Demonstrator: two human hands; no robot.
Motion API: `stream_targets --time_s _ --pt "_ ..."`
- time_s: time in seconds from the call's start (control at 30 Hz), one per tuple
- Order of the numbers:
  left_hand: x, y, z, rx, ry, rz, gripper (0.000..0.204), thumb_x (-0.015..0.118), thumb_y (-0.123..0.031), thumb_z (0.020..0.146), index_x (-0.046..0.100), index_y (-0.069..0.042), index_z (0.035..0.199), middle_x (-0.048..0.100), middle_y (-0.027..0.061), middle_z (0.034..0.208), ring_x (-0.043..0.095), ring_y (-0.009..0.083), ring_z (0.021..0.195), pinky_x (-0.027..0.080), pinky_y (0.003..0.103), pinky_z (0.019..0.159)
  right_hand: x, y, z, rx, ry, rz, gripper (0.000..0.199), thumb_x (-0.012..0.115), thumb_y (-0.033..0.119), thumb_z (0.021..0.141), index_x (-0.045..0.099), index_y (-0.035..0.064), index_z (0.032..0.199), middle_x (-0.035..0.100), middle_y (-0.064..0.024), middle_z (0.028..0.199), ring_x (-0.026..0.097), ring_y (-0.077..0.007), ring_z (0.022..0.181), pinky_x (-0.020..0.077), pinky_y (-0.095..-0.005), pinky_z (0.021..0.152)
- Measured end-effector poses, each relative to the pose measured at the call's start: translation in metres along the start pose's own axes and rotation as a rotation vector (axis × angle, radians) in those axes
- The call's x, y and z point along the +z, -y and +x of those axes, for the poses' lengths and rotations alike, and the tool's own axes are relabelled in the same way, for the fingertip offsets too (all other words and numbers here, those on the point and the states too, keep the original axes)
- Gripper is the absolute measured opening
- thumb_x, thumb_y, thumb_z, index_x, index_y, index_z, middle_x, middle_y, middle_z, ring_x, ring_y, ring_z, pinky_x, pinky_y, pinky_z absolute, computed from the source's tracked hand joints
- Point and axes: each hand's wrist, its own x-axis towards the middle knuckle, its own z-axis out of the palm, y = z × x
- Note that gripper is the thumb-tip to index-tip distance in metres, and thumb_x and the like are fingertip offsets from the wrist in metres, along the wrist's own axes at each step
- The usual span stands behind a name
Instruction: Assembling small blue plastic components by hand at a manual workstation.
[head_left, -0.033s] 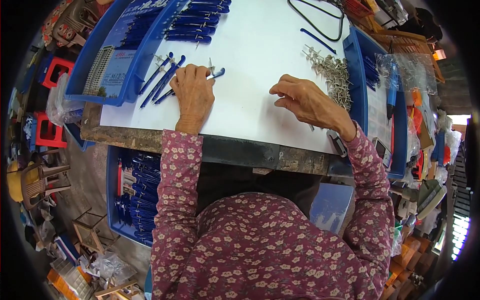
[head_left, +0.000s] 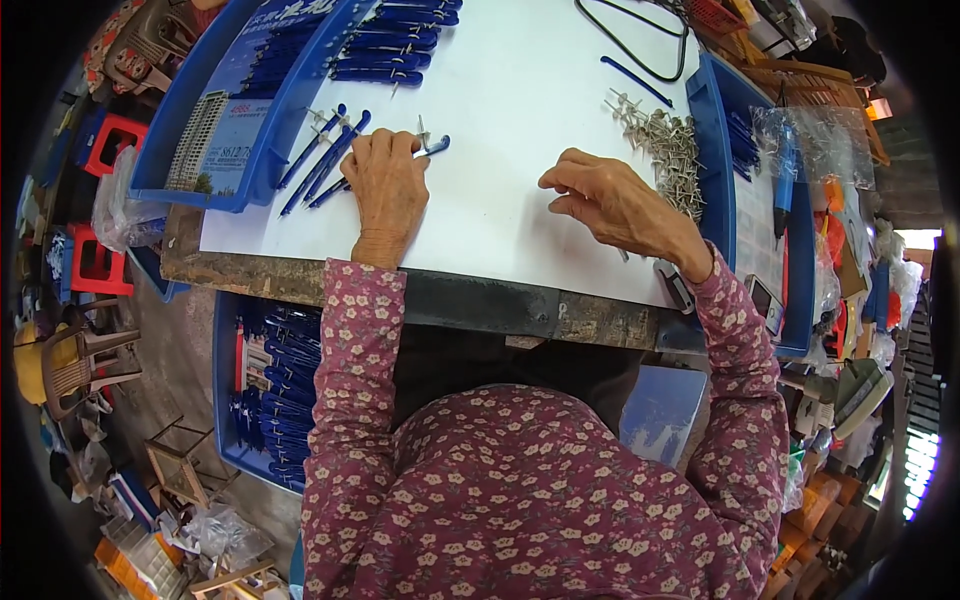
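My left hand [head_left: 388,190] is palm down on the white sheet, its fingers curled over a blue hooked rod [head_left: 437,147]. The rod's hooked end sticks out to the right, beside an upright metal pin [head_left: 423,132]. Just left of that hand lie several similar blue rods [head_left: 328,165] with metal pins near their hooked ends. My right hand [head_left: 620,203] hovers over the sheet, thumb and forefinger apart with nothing visible between them; its palm is hidden. Close to its right is a heap of silvery pins [head_left: 672,155]. One small metal piece [head_left: 623,256] shows below this hand.
Blue rods lie in rows [head_left: 385,55] at the far left beside a blue tray [head_left: 255,165]. Another blue tray [head_left: 712,150] borders the table's right side. A single rod [head_left: 637,82] and a black loop [head_left: 682,50] lie far right. Below the table edge stands a filled blue crate [head_left: 226,400].
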Motion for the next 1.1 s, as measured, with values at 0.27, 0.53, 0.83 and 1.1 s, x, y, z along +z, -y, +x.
stream_targets --time_s 0.27,0.53,0.83,1.1 --pt "0.003 0.001 0.0 0.042 0.018 0.014 0.016 0.062 -0.005 0.074 0.056 -0.007 0.088 0.052 0.0057 0.09 0.044 0.023 0.093 0.029 0.037 0.082 -0.01 0.008 0.0 -0.045 -0.081 0.112 0.018 0.061 0.008 0.082 0.059 -0.0009 0.097 0.057 -0.0074 0.079 0.053 -0.0158 0.064 0.0434 -0.0287 0.057" --pt "0.002 -0.004 0.007 0.174 -0.082 -0.121 0.014 0.058 0.0 0.076 0.055 -0.002 0.089 0.055 0.0107 0.088 0.048 0.0263 0.089 0.033 0.037 0.078 -0.026 -0.003 -0.016 -0.022 -0.154 0.108 0.019 0.061 0.01 0.082 0.06 -0.0012 0.097 0.058 -0.0074 0.078 0.055 -0.0158 0.066 0.0449 -0.0289 0.06" --pt "-0.005 -0.013 0.0 -0.088 0.048 -0.409 0.017 0.044 -0.004 0.089 0.05 0.003 0.103 0.055 0.0159 0.093 0.055 0.0262 0.087 0.042 0.031 0.08 -0.035 -0.028 -0.04 0.126 -0.151 0.157 0.023 0.06 0.014 0.083 0.059 -0.0048 0.096 0.06 -0.0112 0.081 0.057 -0.0205 0.07 0.0459 -0.0321 0.064" --pt "-0.001 -0.025 -0.001 0.032 0.034 -0.416 0.022 0.048 -0.007 0.091 0.049 0.0 0.112 0.055 0.0136 0.099 0.055 0.0218 0.091 0.043 0.03 0.082 -0.044 -0.059 -0.049 0.212 -0.342 0.343 0.028 0.06 0.015 0.081 0.06 -0.0072 0.097 0.061 -0.0102 0.078 0.055 -0.0148 0.066 0.0455 -0.0279 0.057"
